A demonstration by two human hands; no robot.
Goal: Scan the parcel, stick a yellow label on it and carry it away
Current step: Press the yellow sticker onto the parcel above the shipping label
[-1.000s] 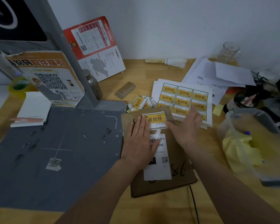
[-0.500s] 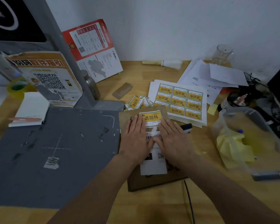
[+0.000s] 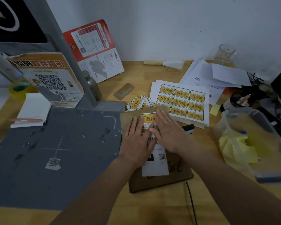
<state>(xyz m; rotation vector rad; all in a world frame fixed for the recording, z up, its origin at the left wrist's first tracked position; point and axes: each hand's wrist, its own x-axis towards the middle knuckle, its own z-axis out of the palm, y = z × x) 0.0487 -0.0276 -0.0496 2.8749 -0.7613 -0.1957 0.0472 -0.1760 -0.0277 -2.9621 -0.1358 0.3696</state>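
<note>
A flat brown parcel [image 3: 162, 181] lies on the wooden desk just right of the grey scanner mat [image 3: 55, 153]. It carries a white shipping label [image 3: 156, 166] and, near its far edge, a yellow label [image 3: 148, 119]. My left hand [image 3: 137, 146] lies flat on the parcel, fingers spread, covering part of the white label. My right hand [image 3: 168, 131] is pressed flat across the right half of the yellow label. Neither hand grips anything.
A sheet of yellow labels [image 3: 182, 103] and several loose cut ones [image 3: 137, 103] lie just beyond the parcel. A clear plastic bin [image 3: 253, 143] with yellow cloth stands at the right. The scanner post [image 3: 60, 51], papers [image 3: 217, 75], a glass [image 3: 225, 53] and tape roll [image 3: 19, 87] surround the desk.
My right hand has come off the label sheet and now lies on the yellow label, sliding up over it. My left hand has stayed flat on the parcel.
</note>
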